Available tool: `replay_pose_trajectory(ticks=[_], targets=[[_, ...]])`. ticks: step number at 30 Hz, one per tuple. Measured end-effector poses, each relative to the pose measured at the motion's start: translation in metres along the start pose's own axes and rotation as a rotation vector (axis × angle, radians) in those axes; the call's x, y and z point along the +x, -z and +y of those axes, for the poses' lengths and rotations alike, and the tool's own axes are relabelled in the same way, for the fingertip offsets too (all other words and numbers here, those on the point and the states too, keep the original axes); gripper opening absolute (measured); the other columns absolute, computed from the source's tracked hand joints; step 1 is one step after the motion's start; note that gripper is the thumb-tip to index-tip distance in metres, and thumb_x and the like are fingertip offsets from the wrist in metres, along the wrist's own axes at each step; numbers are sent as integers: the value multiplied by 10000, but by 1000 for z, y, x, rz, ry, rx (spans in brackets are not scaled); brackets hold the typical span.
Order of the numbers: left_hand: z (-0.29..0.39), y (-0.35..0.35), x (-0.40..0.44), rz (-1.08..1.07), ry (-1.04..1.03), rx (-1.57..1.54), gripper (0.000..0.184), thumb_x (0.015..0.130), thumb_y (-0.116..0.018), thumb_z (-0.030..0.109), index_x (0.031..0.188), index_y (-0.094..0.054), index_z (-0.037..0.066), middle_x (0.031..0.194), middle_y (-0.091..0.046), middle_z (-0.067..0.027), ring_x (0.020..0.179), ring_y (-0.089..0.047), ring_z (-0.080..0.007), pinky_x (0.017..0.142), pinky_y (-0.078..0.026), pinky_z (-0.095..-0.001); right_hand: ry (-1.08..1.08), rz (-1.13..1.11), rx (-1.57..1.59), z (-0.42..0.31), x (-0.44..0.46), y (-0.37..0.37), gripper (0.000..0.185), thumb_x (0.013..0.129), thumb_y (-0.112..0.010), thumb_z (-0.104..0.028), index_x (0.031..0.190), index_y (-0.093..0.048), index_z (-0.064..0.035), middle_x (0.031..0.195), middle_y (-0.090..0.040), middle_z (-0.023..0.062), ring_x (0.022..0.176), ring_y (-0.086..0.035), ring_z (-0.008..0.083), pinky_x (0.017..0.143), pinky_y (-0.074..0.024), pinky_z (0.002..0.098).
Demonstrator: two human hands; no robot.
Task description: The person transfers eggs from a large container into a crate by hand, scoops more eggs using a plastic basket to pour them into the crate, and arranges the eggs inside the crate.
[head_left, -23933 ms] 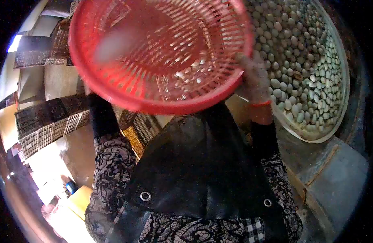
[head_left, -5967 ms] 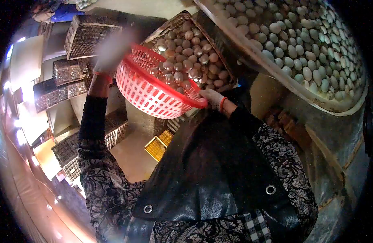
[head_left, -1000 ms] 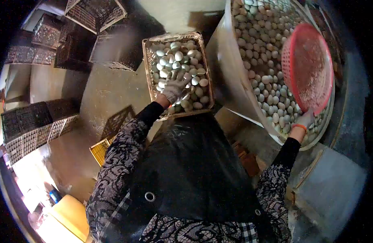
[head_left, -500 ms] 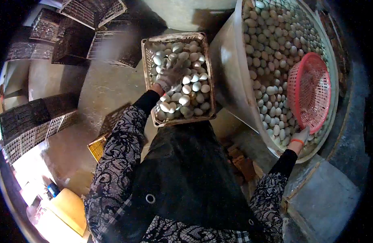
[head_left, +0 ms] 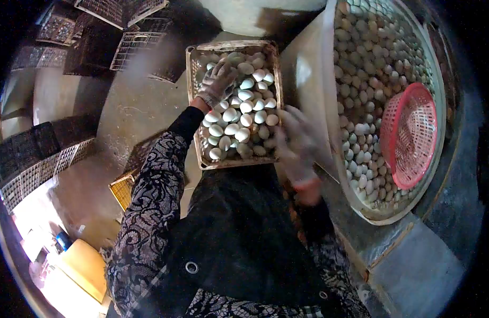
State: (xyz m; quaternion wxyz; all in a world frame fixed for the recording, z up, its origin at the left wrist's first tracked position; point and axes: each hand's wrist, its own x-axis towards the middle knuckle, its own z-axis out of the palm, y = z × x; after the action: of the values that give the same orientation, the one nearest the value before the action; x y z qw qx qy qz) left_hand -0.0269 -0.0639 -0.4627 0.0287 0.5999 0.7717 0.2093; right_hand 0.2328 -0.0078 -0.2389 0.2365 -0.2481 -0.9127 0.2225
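A plastic crate (head_left: 192, 127) full of pale eggs (head_left: 246, 106) stands in front of my body. My left hand (head_left: 218, 85), in a grey-white glove, lies over the eggs in its upper left part, fingers spread and touching them. My right hand (head_left: 298, 151), also gloved and with an orange band at the wrist, is at the crate's right edge, smeared by motion; its fingers do not show clearly. To the right, a red plastic basket (head_left: 414, 138) leans tilted on the eggs inside a big round tub (head_left: 380, 216), with no hand on it.
Dark crates (head_left: 90, 50) are stacked at the upper left, with more crates (head_left: 32, 153) below them. A yellow crate (head_left: 122, 190) is on the floor by my left arm. At the lower left stands a yellow-orange object (head_left: 83, 267). Concrete slabs (head_left: 417, 259) border the tub.
My right hand has let go of the red basket and moved left to the crate's edge. My left hand has shifted slightly up over the eggs. The view has moved a little.
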Motion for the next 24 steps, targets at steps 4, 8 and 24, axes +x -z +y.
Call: replay_pose_trajectory(ticks=[4, 8, 24], targets=[[-9, 11, 4, 15, 23, 173, 482, 778, -582, 280, 1233, -448, 199, 1302, -386, -96, 1230, -337, -327, 985, -296, -477, 65, -254, -84, 35, 40, -118, 461, 755, -621, -194, 1201, -505, -189, 1276, -427, 129, 1160, -417, 323, 929, -390, 418], [-17, 12, 11, -25, 86, 209, 547, 787, -576, 231, 1295, -379, 187, 1312, -375, -130, 1235, -330, -344, 1002, -280, -469, 218, -279, -385, 84, 62, -194, 470, 796, -521, -375, 1232, -481, -204, 1345, -346, 107, 1226, -331, 359, 990, -301, 490], [33, 25, -14, -28, 78, 97, 520, 788, -561, 342, 1279, -436, 226, 1406, -271, -138, 1289, -237, -389, 1020, -234, -531, 55, -167, -342, 114, 104, -208, 447, 859, -464, -391, 1256, -451, -187, 1347, -348, 114, 1174, -405, 369, 964, -326, 495]])
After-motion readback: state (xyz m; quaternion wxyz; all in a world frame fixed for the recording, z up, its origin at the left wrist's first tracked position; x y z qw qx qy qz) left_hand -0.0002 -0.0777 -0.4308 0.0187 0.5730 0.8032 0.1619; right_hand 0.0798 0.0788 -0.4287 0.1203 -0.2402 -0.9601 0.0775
